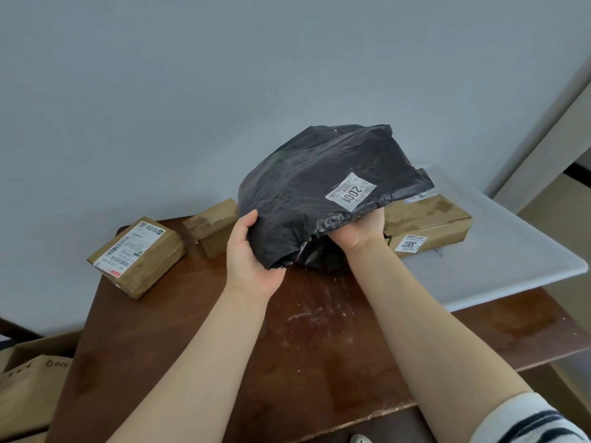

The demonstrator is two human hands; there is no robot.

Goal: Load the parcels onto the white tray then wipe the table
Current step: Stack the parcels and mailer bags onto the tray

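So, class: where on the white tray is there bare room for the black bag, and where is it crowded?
Bare: on the tray, the near strip and right corner, in front of and right of the stacked boxes. Crowded: its left end, where those boxes sit. The left hand and right hand hold the bag near that end.

A black plastic parcel bag (307, 199), glossy and crinkled, carries a white label (350, 190) printed in black. Near the tabletop's far left corner are two tan-brown cardboard boxes. The larger box (150, 270) has a white shipping label (129, 247) with black barcodes and a small red strip; the smaller box (212, 227) is plain brown. On the white tray (511, 251) at the right edge lies another brown box (428, 219) with a white, black-printed sticker (410, 243). The tabletop (303, 340) is dark reddish-brown wood flecked with pale scuffs. The wall (192, 91) is pale blue-grey. A sleeve (527, 420) is white with dark stripes.
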